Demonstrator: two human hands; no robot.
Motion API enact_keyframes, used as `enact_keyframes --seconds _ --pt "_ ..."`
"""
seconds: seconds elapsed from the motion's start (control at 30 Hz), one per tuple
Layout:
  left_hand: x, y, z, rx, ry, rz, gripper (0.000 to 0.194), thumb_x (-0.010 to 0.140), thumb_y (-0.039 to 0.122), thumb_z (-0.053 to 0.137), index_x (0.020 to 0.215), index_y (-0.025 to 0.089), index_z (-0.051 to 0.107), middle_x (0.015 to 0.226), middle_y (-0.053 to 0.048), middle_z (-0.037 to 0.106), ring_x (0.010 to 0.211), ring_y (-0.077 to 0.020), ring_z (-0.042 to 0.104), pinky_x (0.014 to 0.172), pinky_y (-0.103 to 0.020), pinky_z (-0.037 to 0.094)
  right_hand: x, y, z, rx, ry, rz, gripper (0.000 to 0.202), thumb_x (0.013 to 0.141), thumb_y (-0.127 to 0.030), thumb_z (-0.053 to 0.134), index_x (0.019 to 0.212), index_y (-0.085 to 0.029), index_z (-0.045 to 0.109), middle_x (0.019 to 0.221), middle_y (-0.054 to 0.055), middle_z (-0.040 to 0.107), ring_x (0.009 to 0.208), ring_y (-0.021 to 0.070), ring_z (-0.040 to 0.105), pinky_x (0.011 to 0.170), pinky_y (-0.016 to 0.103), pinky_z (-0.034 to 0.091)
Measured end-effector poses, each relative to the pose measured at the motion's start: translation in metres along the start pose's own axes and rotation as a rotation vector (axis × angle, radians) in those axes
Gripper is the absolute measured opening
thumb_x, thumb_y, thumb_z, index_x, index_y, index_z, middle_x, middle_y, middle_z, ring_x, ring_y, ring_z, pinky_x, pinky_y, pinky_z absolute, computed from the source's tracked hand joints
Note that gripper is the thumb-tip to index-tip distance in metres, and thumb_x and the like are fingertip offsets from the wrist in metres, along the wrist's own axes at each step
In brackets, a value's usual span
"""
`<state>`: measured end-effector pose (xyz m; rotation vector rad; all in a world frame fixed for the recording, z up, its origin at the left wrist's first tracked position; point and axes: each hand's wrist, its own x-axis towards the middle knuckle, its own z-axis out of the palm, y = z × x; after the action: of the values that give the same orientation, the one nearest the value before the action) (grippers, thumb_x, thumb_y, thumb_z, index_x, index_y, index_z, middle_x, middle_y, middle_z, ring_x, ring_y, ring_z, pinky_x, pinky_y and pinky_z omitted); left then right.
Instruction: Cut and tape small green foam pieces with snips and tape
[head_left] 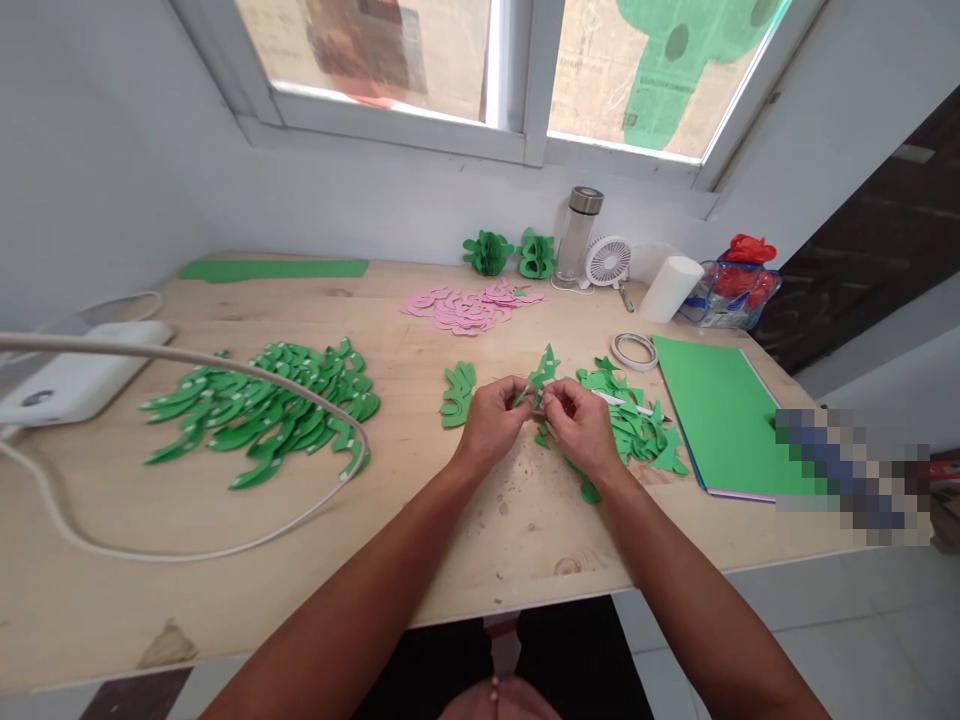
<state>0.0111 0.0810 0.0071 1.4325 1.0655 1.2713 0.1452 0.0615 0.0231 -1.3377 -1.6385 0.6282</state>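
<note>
We cannot read the pixelated block covering the flat green paper sheet's near corner.

A pale wooden table stands against white walls, under a paper-covered window letting in daylight, grey floor beside it.

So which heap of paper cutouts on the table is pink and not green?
The pink heap near the table's far edge, in front of the two finished green paper balls. The heaps at left and beside the right hand are green.
</note>
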Motion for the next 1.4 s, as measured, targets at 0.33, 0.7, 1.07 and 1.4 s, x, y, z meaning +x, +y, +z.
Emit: enact_keyframes --seconds 0.33,0.7,1.07,1.4 --pt "0.0003 -0.0014 -0.0005 -0.007 -0.062 0.001 0.01 0.07 0.024 0.061 0.073 0.016 0.065 0.071 -0.002 0.064 0.063 -0.0123 0.054 0.056 -0.022 0.044 0.0004 0.0007 -0.0006 0.011 0.011 0.014 0.013 0.08 -0.027 0.05 0.073 -0.019 0.058 0.063 -0.002 0.057 0.055 0.0124 0.051 0.055 0.024 0.039" --pt "-0.0006 -0.0017 -0.0011 0.016 -0.053 -0.003 0.013 0.07 0.028 0.063 0.073 0.016 0.065 0.067 0.0 0.063 0.06 -0.0119 0.054 0.054 -0.022 0.043 0.0003 -0.0015 -0.0013 0.009 0.023 0.014 0.014 0.08 -0.028 0.05 0.071 -0.019 0.057 0.06 -0.003 0.055 0.054 0.0118 0.049 0.054 0.024 0.038" --pt "-0.0031 0.0039 0.0001 -0.009 -0.03 -0.031 0.014 0.068 0.029 0.065 0.073 0.016 0.065 0.065 -0.001 0.062 0.062 -0.0135 0.056 0.054 -0.023 0.045 0.0009 -0.0021 -0.0021 -0.024 0.019 0.027 0.014 0.079 -0.027 0.049 0.07 -0.019 0.056 0.06 -0.002 0.056 0.055 0.0124 0.05 0.055 0.024 0.038" --pt "-0.003 0.0043 0.0009 -0.041 -0.019 -0.047 0.014 0.068 0.028 0.066 0.072 0.015 0.065 0.065 -0.001 0.061 0.062 -0.0128 0.056 0.055 -0.022 0.045 0.0003 -0.0021 -0.0019 -0.029 0.021 0.024 0.014 0.08 -0.027 0.049 0.071 -0.019 0.056 0.061 -0.002 0.055 0.056 0.0126 0.05 0.055 0.024 0.037"
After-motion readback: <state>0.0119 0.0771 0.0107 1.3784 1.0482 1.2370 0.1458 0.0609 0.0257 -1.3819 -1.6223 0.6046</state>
